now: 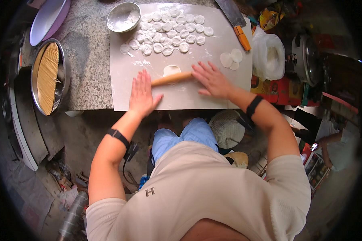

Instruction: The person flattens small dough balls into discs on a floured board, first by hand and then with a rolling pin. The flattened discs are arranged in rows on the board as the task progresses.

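Observation:
A wooden rolling pin (171, 78) lies slightly slanted across a small round of dough (171, 70) on a pale, floured board (181, 96). At the pin's left end my left hand (143, 93) rests with its palm down and its thumb spread. My right hand (212, 79) touches the other end, palm down, fingers apart. Neither hand has its fingers wrapped round the pin. Beyond them lie many floured dough pieces (167, 50) in rows. Several flat dough wrappers (226, 60) overlap to the right of the pin.
A metal bowl with flour (123, 17) stands at the board's upper left, a cleaver with an orange handle (242, 37) at its upper right. A plastic bag (268, 57) and a cooker (309, 60) are farther right. Left is a metal basin (67, 75). A person (344, 144) is at far right.

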Demonstrator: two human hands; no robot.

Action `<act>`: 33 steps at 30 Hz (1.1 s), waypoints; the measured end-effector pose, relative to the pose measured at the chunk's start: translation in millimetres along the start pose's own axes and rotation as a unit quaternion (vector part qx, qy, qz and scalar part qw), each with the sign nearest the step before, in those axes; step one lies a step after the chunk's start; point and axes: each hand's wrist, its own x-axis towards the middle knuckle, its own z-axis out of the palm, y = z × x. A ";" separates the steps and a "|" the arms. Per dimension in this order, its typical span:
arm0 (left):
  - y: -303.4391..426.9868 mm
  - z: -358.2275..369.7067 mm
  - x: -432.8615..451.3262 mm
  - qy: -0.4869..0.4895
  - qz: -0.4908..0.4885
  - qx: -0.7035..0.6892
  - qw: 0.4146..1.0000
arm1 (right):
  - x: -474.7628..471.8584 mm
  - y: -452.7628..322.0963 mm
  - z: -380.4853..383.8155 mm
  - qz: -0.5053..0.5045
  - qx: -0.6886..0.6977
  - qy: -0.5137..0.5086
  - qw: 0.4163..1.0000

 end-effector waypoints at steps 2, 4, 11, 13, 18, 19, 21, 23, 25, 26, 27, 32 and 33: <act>-5.9 2.7 13.9 0.101 -0.022 0.007 0.995 | 18.0 6.2 -2.5 0.025 -0.062 0.073 0.995; -12.8 8.6 27.7 0.049 -0.045 0.006 0.998 | 31.7 4.8 -10.7 0.045 -0.030 0.021 0.998; -10.5 20.7 11.5 0.097 0.095 -0.074 0.988 | 34.5 -40.3 -18.6 0.160 0.109 -0.001 0.981; -9.0 19.6 12.8 0.116 0.122 -0.092 0.981 | 66.7 -35.2 -4.8 0.247 0.151 0.045 0.956; -10.8 15.0 25.1 0.124 0.165 -0.115 0.972 | 105.1 -40.2 8.6 0.218 0.137 0.032 0.966; -10.7 14.7 25.1 0.132 0.158 -0.119 0.971 | 98.8 -40.4 3.4 0.179 0.166 0.046 0.969; -9.8 13.7 19.6 0.139 0.154 -0.129 0.970 | 66.9 -29.0 -15.8 0.252 0.208 0.066 0.943; -8.3 12.0 13.2 0.132 0.141 -0.134 0.972 | 36.4 -1.6 -36.1 0.287 0.105 0.083 0.948; -6.7 10.7 11.5 0.134 0.137 -0.136 0.972 | 34.6 20.5 -37.7 0.235 0.034 0.126 0.963; -5.9 10.4 12.2 0.136 0.138 -0.137 0.972 | 41.8 32.1 -35.3 0.195 0.031 0.157 0.968; -5.0 10.6 13.8 0.134 0.134 -0.136 0.972 | 53.3 40.0 -30.4 0.123 0.022 0.219 0.968; -1.7 13.7 16.1 0.133 0.135 -0.136 0.972 | 114.5 14.4 -7.4 0.148 0.072 0.185 0.969; -1.9 14.2 14.8 0.132 0.129 -0.137 0.973 | 113.7 -0.9 -6.7 0.168 0.102 0.105 0.975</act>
